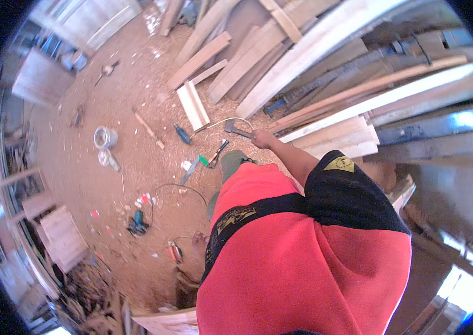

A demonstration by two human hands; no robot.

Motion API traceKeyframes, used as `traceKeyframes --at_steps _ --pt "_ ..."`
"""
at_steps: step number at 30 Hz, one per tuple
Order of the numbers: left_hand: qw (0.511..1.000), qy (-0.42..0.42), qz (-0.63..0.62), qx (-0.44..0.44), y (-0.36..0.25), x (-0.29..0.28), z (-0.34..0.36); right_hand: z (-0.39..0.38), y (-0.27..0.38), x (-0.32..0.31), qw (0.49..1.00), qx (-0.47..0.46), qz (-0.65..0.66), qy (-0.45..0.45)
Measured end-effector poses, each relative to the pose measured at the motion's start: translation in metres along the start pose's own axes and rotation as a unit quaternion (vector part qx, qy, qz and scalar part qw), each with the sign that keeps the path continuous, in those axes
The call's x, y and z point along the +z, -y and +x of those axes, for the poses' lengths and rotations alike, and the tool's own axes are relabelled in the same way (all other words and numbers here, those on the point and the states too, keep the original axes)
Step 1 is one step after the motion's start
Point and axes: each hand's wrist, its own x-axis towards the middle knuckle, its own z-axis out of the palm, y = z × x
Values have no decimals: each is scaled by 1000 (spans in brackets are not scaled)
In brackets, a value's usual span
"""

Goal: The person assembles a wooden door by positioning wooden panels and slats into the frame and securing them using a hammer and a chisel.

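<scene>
My right hand (261,139) is closed around the handle of a hammer (238,130), its dark head pointing left over the shavings-strewn floor. Beside the hammer runs a pale cable (231,119), and a blue tool (181,134) lies to its left. My left hand (198,244) shows only in part at the left edge of my red shirt; its fingers are too small and hidden to read. Near it lies a red-and-grey tool (175,252). Close to my feet are a flat blade with a green part (194,167) and a slim dark-handled tool (218,153).
Planks and boards (281,67) are piled from the top across to the right. On the floor lie a teal power tool (137,223), a long wooden-handled tool (148,128) and a white bucket (105,137). Boards (62,239) and wood scraps (94,304) fill the lower left.
</scene>
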Motion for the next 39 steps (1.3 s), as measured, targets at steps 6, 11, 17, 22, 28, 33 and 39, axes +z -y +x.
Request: traceKeyframes --at_steps 6,11,17,22,28,33,39 --pt "911 -17 383 148 -150 99 5 -65 -53 24 987 131 63 65" --pt "922 -1 364 135 -196 130 10 -68 -73 57 987 128 93 35" --pt "939 -3 340 44 -182 83 1 -67 -16 26 979 157 117 -53" --pt "945 -5 326 -11 -125 -12 2 -69 3 -2 970 155 152 -108" --pt "970 -56 223 -79 -114 -40 -8 -40 -15 -37 952 152 154 -218" --pt "985 -102 106 -88 -140 9 12 35 -40 -109 942 116 186 -255" --pt "955 -142 259 43 -167 88 35 167 -128 -227 926 106 64 -357"
